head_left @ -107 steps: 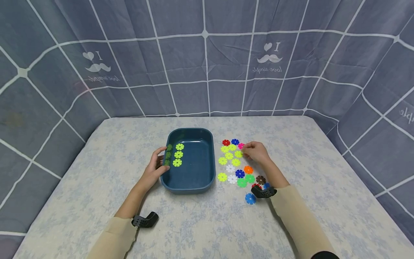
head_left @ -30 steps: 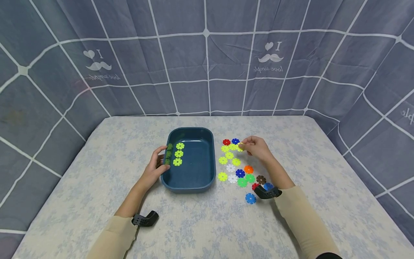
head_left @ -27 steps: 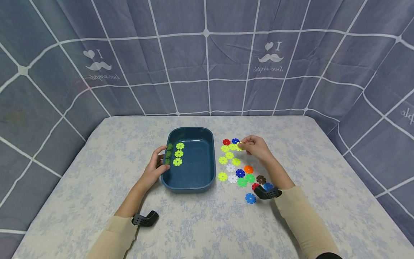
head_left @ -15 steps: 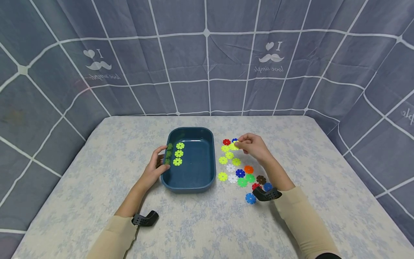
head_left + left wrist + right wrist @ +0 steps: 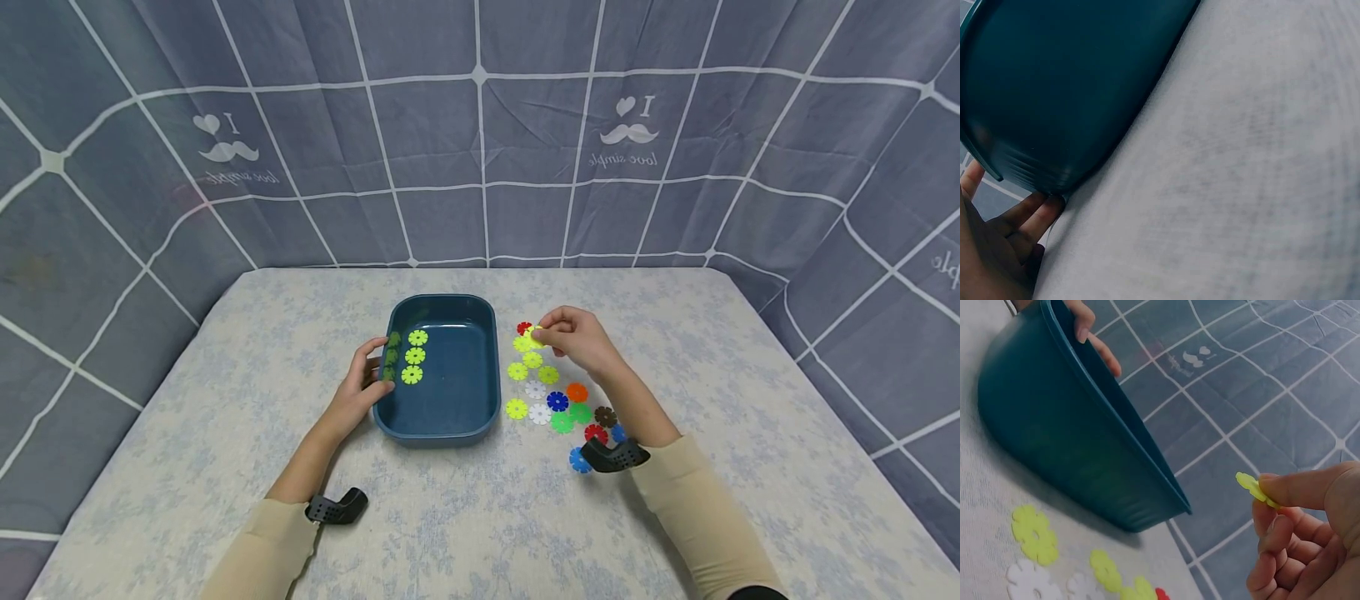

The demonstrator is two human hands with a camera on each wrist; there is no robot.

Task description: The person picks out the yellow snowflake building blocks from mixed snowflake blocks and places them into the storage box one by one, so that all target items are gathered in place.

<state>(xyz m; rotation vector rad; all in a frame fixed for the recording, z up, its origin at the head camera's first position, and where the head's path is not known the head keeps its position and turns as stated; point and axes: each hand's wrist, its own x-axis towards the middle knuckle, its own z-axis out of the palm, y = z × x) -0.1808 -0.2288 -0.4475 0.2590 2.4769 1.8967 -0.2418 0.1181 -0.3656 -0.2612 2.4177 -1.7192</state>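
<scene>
My right hand [image 5: 585, 340] pinches a yellow interlocking disc [image 5: 1250, 485] between thumb and index finger, above the far end of a loose group of discs. In the head view that disc overlaps a red disc [image 5: 523, 328] lying below. To the left, my left hand [image 5: 351, 398] grips the left wall of a dark teal plastic box [image 5: 459, 396], some fingers low against its outside. Inside the box, three yellow discs [image 5: 415, 356] lie in a column, mirrored in the shiny left wall. Several yellow discs [image 5: 517, 372] remain flat on the table right of the box.
Nearer me lie white discs [image 5: 539, 414], a dark blue disc [image 5: 557, 402], an orange disc [image 5: 577, 392], green discs [image 5: 562, 422] and a brown disc [image 5: 605, 416]. My right wrist camera [image 5: 615, 456] overlaps a blue disc [image 5: 580, 460]. A grey-blue checked curtain [image 5: 420, 142] hangs behind the table.
My right hand has taken up a yellow disc from the right side of the group and carried it left, now covering the dark blue one at the back. My left hand stays put.
</scene>
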